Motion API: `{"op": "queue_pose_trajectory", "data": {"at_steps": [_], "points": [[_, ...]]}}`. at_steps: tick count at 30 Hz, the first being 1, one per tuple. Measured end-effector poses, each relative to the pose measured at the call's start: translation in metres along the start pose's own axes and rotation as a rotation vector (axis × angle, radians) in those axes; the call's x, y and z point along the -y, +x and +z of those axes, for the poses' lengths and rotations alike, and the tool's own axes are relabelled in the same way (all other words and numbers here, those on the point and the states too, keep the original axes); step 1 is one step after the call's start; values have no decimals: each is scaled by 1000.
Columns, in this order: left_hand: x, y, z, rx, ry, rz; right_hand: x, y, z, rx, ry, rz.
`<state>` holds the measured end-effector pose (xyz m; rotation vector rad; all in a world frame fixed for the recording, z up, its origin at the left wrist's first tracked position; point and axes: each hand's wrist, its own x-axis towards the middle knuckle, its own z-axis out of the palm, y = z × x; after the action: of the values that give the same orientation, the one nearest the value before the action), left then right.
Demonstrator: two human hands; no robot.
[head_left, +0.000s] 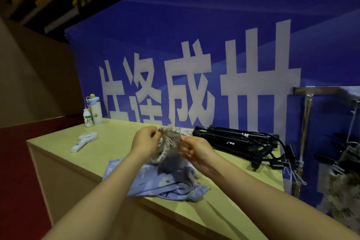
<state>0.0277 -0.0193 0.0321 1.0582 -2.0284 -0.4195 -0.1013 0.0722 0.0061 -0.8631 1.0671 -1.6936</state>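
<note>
A grey frilly garment (171,142) with pale lace trim is lifted above the yellow-green table (58,142). My left hand (144,139) pinches its upper left edge, and my right hand (194,150) pinches its right edge a little lower. The lower part of the garment hangs down onto a light blue patterned cloth (152,183) lying crumpled on the table near the front edge. Both forearms reach in from the bottom of the view.
A pile of black clothes hangers (233,140) lies at the table's right. A white hand-held fan (83,141) lies on the left, with a small drink bottle (88,118) and a white flask (95,111) behind. A metal rack (305,132) with clothing stands right; a blue banner (194,45) backs the table.
</note>
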Motion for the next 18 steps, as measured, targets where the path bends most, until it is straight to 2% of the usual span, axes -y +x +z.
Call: {"op": "queue_pose_trajectory", "data": {"at_steps": [2, 6, 8, 10, 13, 18], "points": [[-4, 4, -10, 65, -104, -32, 11, 3, 7, -24, 49, -10], [-3, 4, -31, 297, -269, -25, 39, 8, 14, -91, 137, -62], [-3, 4, -36, 276, -302, -8, 50, 11, 16, -110, 98, -106], [-5, 8, -39, 142, -343, 5, 57, 11, 21, -88, -2, -141], [-19, 13, -46, -166, -377, 19, 68, 9, 37, -64, -122, -168], [-67, -2, -85, -615, -378, -18, 82, 2, 73, 71, -176, -221]]}}
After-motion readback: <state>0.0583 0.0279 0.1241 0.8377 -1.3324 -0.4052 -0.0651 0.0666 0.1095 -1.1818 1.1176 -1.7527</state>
